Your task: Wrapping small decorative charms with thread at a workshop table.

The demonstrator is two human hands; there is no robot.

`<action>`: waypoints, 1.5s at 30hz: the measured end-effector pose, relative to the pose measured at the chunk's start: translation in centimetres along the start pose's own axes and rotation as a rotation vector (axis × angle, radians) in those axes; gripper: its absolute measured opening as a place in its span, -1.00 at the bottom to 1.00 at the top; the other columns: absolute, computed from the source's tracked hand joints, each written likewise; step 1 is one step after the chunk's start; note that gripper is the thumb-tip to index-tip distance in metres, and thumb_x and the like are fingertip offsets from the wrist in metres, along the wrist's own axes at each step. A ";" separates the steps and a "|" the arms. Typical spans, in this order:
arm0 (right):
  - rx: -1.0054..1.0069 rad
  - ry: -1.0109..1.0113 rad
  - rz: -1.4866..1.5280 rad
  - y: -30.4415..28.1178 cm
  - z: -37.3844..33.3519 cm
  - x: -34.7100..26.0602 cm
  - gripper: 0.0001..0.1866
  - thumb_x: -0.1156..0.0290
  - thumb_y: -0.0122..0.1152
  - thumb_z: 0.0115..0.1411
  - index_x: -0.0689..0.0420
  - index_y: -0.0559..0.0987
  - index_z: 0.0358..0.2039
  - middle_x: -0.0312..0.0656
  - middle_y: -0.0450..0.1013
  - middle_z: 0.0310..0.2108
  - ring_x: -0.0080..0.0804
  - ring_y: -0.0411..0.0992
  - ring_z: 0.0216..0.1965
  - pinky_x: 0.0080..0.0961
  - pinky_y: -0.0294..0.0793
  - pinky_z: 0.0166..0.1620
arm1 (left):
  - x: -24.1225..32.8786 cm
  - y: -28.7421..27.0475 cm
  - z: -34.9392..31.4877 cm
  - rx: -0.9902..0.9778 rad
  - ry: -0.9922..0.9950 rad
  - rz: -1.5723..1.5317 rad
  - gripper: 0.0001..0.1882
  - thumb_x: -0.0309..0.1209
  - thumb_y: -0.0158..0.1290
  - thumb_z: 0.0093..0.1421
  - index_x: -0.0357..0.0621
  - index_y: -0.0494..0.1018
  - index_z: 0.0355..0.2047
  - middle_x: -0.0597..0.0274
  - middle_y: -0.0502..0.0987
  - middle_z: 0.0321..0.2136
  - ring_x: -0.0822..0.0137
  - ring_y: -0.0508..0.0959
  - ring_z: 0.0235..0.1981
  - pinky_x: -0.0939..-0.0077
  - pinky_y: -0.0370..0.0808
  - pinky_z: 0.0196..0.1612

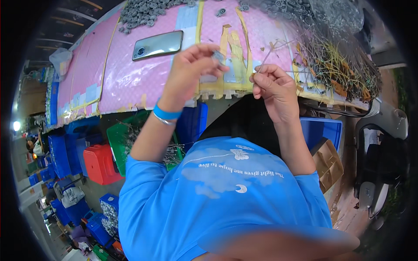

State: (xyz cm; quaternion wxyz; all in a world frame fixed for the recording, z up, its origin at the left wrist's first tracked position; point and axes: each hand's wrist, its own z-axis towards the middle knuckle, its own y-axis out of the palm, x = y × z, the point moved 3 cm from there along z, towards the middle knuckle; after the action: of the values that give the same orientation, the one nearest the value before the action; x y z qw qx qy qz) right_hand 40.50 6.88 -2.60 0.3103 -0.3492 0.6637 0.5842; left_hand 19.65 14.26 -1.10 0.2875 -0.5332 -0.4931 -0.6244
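Obs.: person seated at a bench covered in pink sheet (126, 65), patched with yellow tape strips (233, 45).

Left hand (191, 69): raised over the bench edge, thumb and fingers pinched narrow on a small grey part (217, 55). It looks like the same kind as the grey parts heaped at the far edge (148, 11).

Right hand (272, 85): closed narrow on a thin wire (272, 50), which runs up and back from the fingertips. Wire end sits near the grey part but apart from it; whether they touch I cannot tell.

Judgement: both hands are held close together and high, near the eyes, probably because the pieces are small and need lining up. Stock is kept within reach: wire bundle (339, 65), yellow and green ends, far right; grey parts far left and centre.

Phone (157, 44): flat on the sheet, back up, left of the hands, out of the working area.

Left wrist: blue band (166, 114) plus a thin bangle.

Containers, below bench: green crate (119, 143) holding more wires, left; red box (101, 164) beside it; blue bins (324, 130) right and further left; brown cartons (328, 163) lower right. White bag (60, 58) at the bench's left end. No labels legible.
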 end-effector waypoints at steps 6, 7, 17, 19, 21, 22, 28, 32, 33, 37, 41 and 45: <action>-0.043 -0.126 -0.354 2.0 -1.6 -0.5 -0.82 0.58 0.33 0.13 0.27 0.54 -0.25 -0.21 0.54 -0.45 -0.60 0.47 -0.52 -0.70 0.45 -0.46 | -1.7 2.7 -3.9 -0.018 -0.071 -0.074 -0.61 -0.57 0.06 0.18 -0.37 0.41 0.05 -0.02 0.58 -0.12 0.19 0.66 -0.21 0.55 0.65 -0.31; -0.043 -0.124 -0.363 2.1 -2.0 -0.4 -0.82 0.58 0.33 0.13 0.27 0.54 -0.25 -0.21 0.54 -0.45 -0.60 0.47 -0.52 -0.70 0.45 -0.46 | -1.6 3.0 -4.3 -0.013 -0.007 -0.022 -0.59 -0.56 0.06 0.19 -0.39 0.40 0.06 -0.04 0.58 -0.13 0.18 0.67 -0.21 0.54 0.66 -0.31; 0.011 -0.082 -0.366 1.6 -4.5 1.7 -0.86 0.56 0.34 0.13 0.23 0.52 -0.35 -0.23 0.52 -0.48 -0.58 0.47 -0.52 -0.69 0.47 -0.43 | -1.0 3.5 -5.4 0.050 0.033 -0.017 -0.64 -0.53 0.02 0.23 -0.43 0.43 0.02 -0.08 0.59 -0.16 0.11 0.68 -0.22 0.54 0.68 -0.34; -0.036 -0.031 -0.294 1.6 -4.8 3.0 -0.87 0.54 0.32 0.15 0.23 0.51 -0.36 -0.18 0.54 -0.47 -0.53 0.50 -0.52 -0.65 0.51 -0.42 | -1.3 3.2 -5.5 0.076 -0.008 -0.046 -0.67 -0.54 0.00 0.24 -0.44 0.44 0.00 -0.09 0.60 -0.18 0.10 0.68 -0.24 0.54 0.67 -0.35; -0.049 0.014 -0.265 1.8 -5.1 3.8 -0.87 0.54 0.32 0.15 0.24 0.51 -0.35 -0.17 0.54 -0.46 -0.51 0.51 -0.52 -0.64 0.51 -0.42 | -1.4 3.2 -5.6 0.084 -0.012 -0.032 -0.67 -0.53 -0.01 0.25 -0.44 0.45 -0.01 -0.09 0.60 -0.18 0.11 0.68 -0.24 0.54 0.67 -0.35; -0.060 0.055 -0.235 1.9 -5.2 4.1 -0.87 0.53 0.32 0.15 0.24 0.51 -0.35 -0.15 0.55 -0.46 -0.50 0.51 -0.53 -0.63 0.52 -0.43 | -1.5 3.2 -5.7 0.088 -0.014 -0.016 -0.68 -0.53 -0.02 0.25 -0.44 0.45 -0.01 -0.09 0.61 -0.19 0.11 0.68 -0.24 0.54 0.67 -0.35; -0.060 0.044 -0.238 1.2 -4.4 3.8 -0.87 0.55 0.31 0.14 0.25 0.52 -0.33 -0.17 0.54 -0.47 -0.52 0.51 -0.53 -0.65 0.50 -0.43 | -1.3 3.0 -5.7 0.088 0.020 0.055 -0.67 -0.53 0.00 0.23 -0.43 0.45 -0.01 -0.08 0.61 -0.19 0.15 0.68 -0.25 0.55 0.67 -0.35; -0.011 0.028 -0.310 1.1 -4.6 3.8 -0.87 0.57 0.32 0.13 0.24 0.53 -0.33 -0.21 0.52 -0.47 -0.53 0.50 -0.50 -0.66 0.51 -0.40 | -1.5 3.2 -5.5 0.100 0.017 0.087 -0.67 -0.54 0.02 0.23 -0.43 0.46 -0.01 -0.07 0.61 -0.20 0.16 0.68 -0.26 0.55 0.66 -0.36; -0.009 0.030 -0.309 1.2 -4.8 4.1 -0.87 0.57 0.32 0.13 0.24 0.53 -0.33 -0.21 0.52 -0.47 -0.53 0.50 -0.50 -0.66 0.51 -0.40 | -1.7 3.2 -5.4 0.102 0.003 0.085 -0.68 -0.53 0.02 0.23 -0.43 0.46 -0.01 -0.06 0.61 -0.21 0.16 0.68 -0.27 0.56 0.66 -0.36; -0.063 -0.450 -0.838 1.7 -5.6 3.8 -0.84 0.64 0.33 0.07 0.25 0.54 -0.32 -0.20 0.53 -0.46 -0.50 0.54 -0.46 -0.62 0.53 -0.36 | -1.8 3.3 -5.2 0.101 -0.065 0.023 -0.68 -0.53 0.02 0.24 -0.44 0.46 -0.02 -0.06 0.61 -0.23 0.17 0.69 -0.30 0.57 0.66 -0.36; -0.106 -0.862 -1.183 1.3 -4.1 3.1 -0.82 0.66 0.31 0.07 0.25 0.57 -0.28 -0.14 0.56 -0.41 -0.48 0.57 -0.43 -0.60 0.52 -0.36 | -1.9 3.7 -5.4 0.066 -0.078 -0.070 -0.70 -0.53 0.00 0.25 -0.44 0.47 -0.04 -0.07 0.62 -0.25 0.19 0.68 -0.37 0.56 0.66 -0.38; -0.034 -0.259 -0.499 1.5 -2.5 1.3 -0.84 0.46 0.14 0.31 0.28 0.58 -0.22 -0.12 0.57 -0.19 -0.49 0.52 -0.16 -0.54 0.50 -0.09 | -1.8 4.8 -6.0 -0.041 -0.078 -0.031 -0.72 -0.55 0.02 0.22 -0.46 0.49 -0.09 0.02 0.60 -0.35 0.25 0.67 -0.46 0.54 0.65 -0.44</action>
State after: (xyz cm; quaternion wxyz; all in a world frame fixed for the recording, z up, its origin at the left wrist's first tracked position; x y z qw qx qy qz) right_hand 38.53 4.40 -2.53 0.5209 -0.4295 0.5021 0.5405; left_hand 22.12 6.75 -1.00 0.2472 -0.5551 -0.4993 -0.6176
